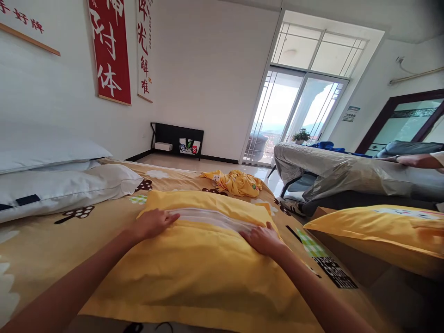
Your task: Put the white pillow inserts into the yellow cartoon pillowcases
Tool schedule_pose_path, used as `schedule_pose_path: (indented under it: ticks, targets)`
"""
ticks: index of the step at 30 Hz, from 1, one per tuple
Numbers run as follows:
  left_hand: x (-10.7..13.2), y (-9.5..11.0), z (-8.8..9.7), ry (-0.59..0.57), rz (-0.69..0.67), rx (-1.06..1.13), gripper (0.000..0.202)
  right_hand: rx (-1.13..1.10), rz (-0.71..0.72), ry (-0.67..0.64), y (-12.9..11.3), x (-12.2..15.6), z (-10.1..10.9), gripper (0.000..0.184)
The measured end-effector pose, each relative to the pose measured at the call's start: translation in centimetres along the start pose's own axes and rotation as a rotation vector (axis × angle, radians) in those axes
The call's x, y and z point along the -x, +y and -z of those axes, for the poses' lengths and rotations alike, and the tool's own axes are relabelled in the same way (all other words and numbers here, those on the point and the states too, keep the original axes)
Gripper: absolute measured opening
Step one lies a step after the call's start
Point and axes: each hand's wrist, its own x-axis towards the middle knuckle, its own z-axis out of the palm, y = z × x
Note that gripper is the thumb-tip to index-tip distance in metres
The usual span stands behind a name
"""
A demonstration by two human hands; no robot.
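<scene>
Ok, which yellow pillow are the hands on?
The yellow pillow on the bed, under left hand and right hand; the other yellow pillow lies untouched at right.

The white pillow (52,189) runs off the left edge. The second yellow pillow (381,229) is cut by the right edge. Small items on the black shelf (176,138) are too small to identify. The forearms leave at the bottom edge.
</scene>
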Motion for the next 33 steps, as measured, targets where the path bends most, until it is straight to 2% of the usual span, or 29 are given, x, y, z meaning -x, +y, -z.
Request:
schedule_pose_path:
  ticks: [3, 5, 9, 13, 15, 19, 21, 24, 28, 30, 33]
  targets:
    - [0.9, -2.3, 1.4, 0.233, -0.012, -0.039, 0.063, 0.014, -0.048, 0.056, 1.6, 0.6, 0.5, 0.055]
    - [1.1, -4.1, 1.7, 0.288, 0.021, -0.088, 0.057, 0.023, -0.036, 0.066, 2.5, 1.0, 1.0, 0.051]
    - [0.3, -7.8, 0.4, 0.202, 0.129, 0.081, 0.046, 0.048, -0.046, 0.067, 3.0, 1.4, 2.4, 0.047]
    - [-0.4, -9.7, -1.7, 0.047, 0.056, 0.335, 0.052, 0.094, -0.060, 0.068, 2.4, 1.7, 3.4, 0.043]
    - [-0.4, -9.6, -2.3, 0.072, 0.012, 0.389, 0.053, 0.114, -0.056, 0.048, 1.9, 2.0, 3.3, 0.045]
    - [-0.1, -8.2, -2.5, 0.255, -0.029, 0.398, 0.054, 0.122, -0.006, 0.005, 0.9, 2.3, 1.8, 0.047]
    - [-0.2, -7.5, -2.4, 0.274, -0.022, 0.358, 0.053, 0.112, 0.027, 0.014, 0.6, 2.2, 1.1, 0.046]
    - [-0.9, -7.1, -2.5, 0.190, 0.050, 0.266, 0.053, 0.091, -0.042, 0.099, 1.5, 1.7, 1.4, 0.042]
    - [-2.7, -7.3, -2.5, 0.010, 0.159, 0.200, 0.054, 0.052, -0.377, 0.252, 4.8, 1.0, 3.1, 0.043]
    - [-3.5, -7.4, -2.6, -0.057, 0.185, 0.169, 0.049, -0.045, -0.463, 0.193, 6.3, 0.9, 3.2, 0.045]
    - [-4.3, -7.1, -2.7, -0.069, 0.218, 0.117, 0.037, -0.126, -0.433, 0.059, 6.9, 0.8, 1.8, 0.048]
